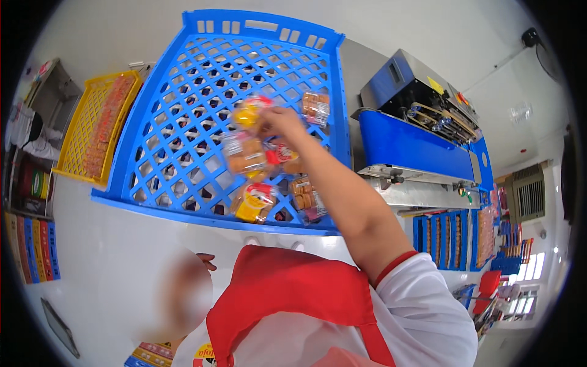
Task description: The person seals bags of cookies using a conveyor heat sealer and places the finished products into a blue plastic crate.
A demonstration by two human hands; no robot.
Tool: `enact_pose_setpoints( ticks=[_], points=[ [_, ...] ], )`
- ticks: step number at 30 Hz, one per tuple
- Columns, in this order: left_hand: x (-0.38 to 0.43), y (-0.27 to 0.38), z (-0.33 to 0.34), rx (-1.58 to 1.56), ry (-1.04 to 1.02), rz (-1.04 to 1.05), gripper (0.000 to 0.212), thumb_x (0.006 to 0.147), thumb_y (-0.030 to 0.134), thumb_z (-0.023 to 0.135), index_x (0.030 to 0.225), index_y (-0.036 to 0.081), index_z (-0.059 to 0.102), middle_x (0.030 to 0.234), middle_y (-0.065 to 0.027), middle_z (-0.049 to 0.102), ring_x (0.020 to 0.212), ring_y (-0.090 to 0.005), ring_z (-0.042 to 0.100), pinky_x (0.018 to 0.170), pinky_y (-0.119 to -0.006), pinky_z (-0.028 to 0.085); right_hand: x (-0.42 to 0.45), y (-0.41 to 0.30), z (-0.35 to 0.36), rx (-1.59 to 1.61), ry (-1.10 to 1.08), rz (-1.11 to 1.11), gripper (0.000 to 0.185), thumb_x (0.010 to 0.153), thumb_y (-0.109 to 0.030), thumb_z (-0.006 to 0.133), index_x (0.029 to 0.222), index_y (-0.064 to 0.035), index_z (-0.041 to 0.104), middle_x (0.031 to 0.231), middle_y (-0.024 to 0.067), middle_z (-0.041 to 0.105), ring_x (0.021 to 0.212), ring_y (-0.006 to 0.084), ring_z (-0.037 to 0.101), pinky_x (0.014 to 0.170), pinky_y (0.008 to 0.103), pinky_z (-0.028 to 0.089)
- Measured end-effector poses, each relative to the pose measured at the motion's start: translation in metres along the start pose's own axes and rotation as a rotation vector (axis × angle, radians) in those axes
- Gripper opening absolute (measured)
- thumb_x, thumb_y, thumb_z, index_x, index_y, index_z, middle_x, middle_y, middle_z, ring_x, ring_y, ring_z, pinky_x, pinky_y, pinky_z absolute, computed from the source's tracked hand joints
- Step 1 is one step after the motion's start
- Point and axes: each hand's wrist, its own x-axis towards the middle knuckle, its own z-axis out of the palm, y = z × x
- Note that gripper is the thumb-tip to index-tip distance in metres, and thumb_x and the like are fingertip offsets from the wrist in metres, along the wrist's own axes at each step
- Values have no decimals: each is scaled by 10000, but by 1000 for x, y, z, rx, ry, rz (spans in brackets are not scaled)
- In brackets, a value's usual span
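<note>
My right hand (280, 123) reaches over the blue plastic crate (151, 151) and grips a clear plastic package with a yellow and red label (247, 112), blurred by motion. Just below it a pack of brown baked goods (243, 156) lies in the crate. Near the front rim is another yellow-labelled pack (257, 202). More packs lie beside my forearm, one (307, 195) partly covered by it. Toward the right wall sits a further pack (315, 109). Off the crate, my left hand (207, 261) shows only some fingers; a blurred patch hides the rest.
Right of the crate stands a band sealer (417, 91) with a blue conveyor belt (412, 142). A yellow crate (73, 137) holding packs is at left, near a person in white (27, 128). Stacked blue crates (440, 243) stand right; coloured crates (34, 247) at lower left.
</note>
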Motion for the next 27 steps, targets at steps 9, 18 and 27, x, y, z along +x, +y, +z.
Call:
enact_pose_setpoints(
  ticks=[9,18,27],
  points=[
    [-25,-18,-13,-44,178,2,487,765,143,741,1207,5,591,992,-71,654,957,-135,589,826,-264,460,54,-11,-38,-921,933,-117,448,815,-411,644,1164,-131,633,1263,146,555,1189,345,491,990,506,394],
    [-60,-46,-1,-102,323,-115,447,784,111,715,1204,15,596,989,-67,658,946,-139,591,849,-280,454,130,48,-88,-10,572,-170,508,875,-407,591,1214,-33,539,1077,159,648,908,319,656,763,450,532],
    [-30,-37,1,21,261,-95,461,793,100,730,1217,-3,581,1008,-86,646,969,-162,607,842,-294,495,72,13,-28,-768,427,-238,616,899,-440,536,1377,-62,443,1266,218,574,1162,360,561,956,480,441]
  ],
)
